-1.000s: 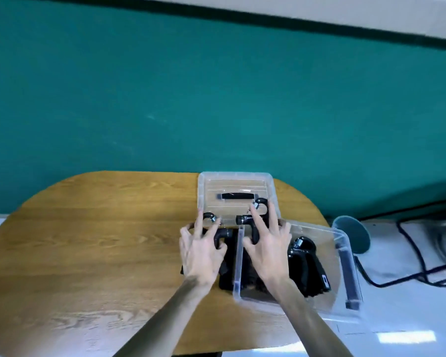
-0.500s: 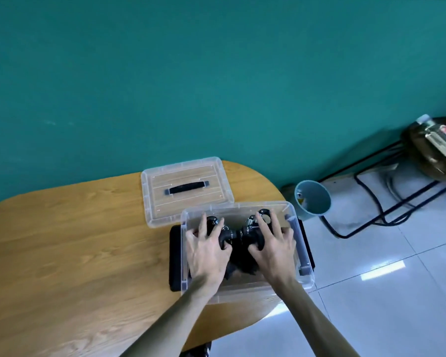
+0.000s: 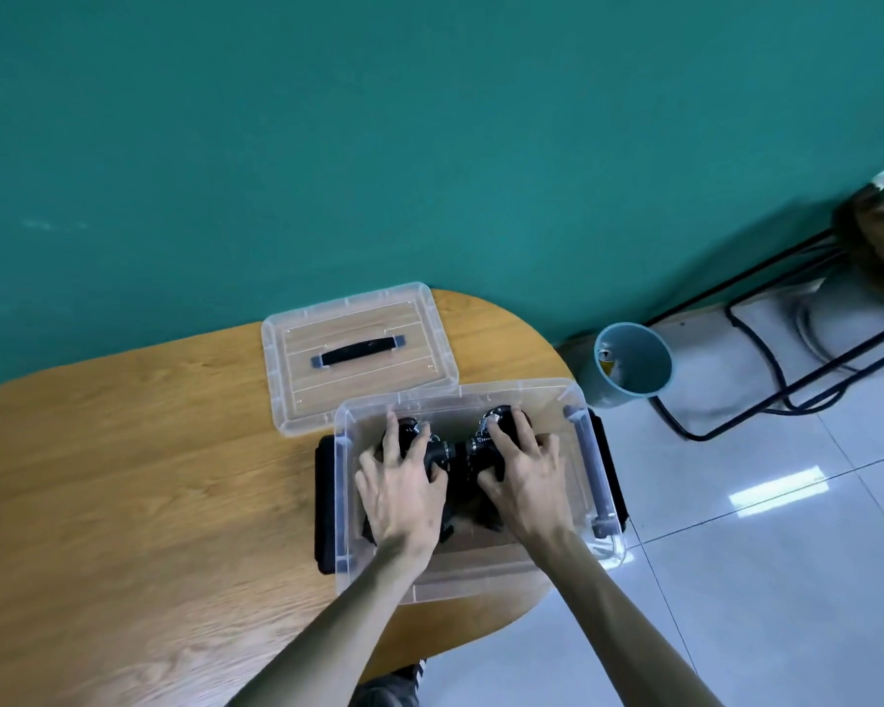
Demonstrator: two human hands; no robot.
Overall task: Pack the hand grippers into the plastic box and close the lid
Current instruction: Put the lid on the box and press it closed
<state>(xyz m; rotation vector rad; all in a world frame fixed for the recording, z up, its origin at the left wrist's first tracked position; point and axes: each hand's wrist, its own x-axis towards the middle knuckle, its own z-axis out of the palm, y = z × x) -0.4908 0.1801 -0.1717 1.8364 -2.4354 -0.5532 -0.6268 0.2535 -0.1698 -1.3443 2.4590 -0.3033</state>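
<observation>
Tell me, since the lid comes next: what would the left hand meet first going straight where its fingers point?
Probably the box's far wall, then the lid beyond; depth is unclear.

Room evenly bright, daylight-cool. Overhead source: a sharp white reflection streak on the glossy floor tiles [image 3: 776,484]. Soft shadow on the teal wall [image 3: 430,145] behind the black metal frame [image 3: 766,400], at right. Mild sheen along the clear plastic box [image 3: 481,584] rim. Wide-angle bend: the wooden table [image 3: 123,477] edge bows, the forearms stretch toward the bottom. Far right corner smeared, soft. Centre fairly sharp.
</observation>
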